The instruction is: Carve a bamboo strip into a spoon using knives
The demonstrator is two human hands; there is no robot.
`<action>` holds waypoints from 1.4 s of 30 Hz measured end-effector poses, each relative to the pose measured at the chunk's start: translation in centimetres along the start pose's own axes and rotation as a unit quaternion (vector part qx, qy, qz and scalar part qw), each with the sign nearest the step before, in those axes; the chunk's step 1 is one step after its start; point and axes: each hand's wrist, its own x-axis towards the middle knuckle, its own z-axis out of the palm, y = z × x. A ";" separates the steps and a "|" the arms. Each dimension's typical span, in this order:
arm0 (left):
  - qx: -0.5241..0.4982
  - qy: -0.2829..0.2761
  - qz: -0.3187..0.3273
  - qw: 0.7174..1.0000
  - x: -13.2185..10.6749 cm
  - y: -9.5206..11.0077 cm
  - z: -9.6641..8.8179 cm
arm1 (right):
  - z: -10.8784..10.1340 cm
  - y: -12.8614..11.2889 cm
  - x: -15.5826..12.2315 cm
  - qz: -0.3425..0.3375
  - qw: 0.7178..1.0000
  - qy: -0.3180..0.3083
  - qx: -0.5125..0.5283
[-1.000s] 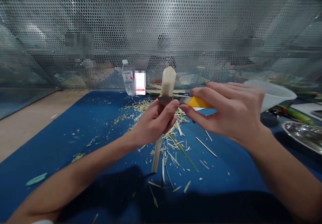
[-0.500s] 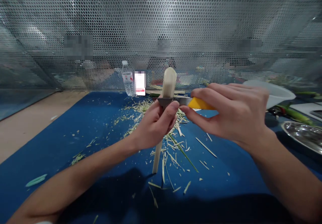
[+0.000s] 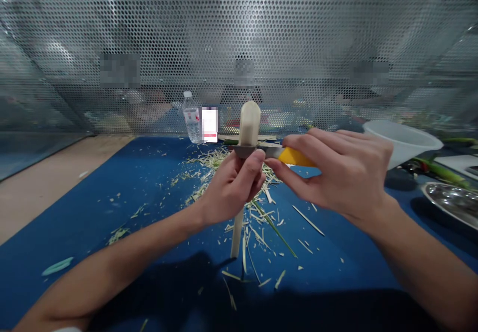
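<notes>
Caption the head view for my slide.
Left hand grips a pale stick; right hand holds a yellow-handled knife across it.

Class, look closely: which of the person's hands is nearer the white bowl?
Right. The right hand is just left of the white bowl, partly overlapping it in view; the left hand is farther left.

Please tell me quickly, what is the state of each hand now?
Left hand: closed, holding the pale stick.
Right hand: closed, holding the knife by its yellow handle.
</notes>
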 end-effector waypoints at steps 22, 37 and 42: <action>0.048 0.043 -0.012 0.998 0.0 0.1 0.2 | -0.9 0.3 0.2 -0.023 0.999 -0.021 -0.044; 0.130 0.043 0.000 0.991 -0.6 0.0 0.0 | -2.2 -0.1 0.7 -0.039 0.998 -0.033 -0.048; 0.092 0.034 0.020 0.995 -0.5 0.0 0.2 | -1.6 -0.2 0.5 -0.012 1.000 -0.022 -0.010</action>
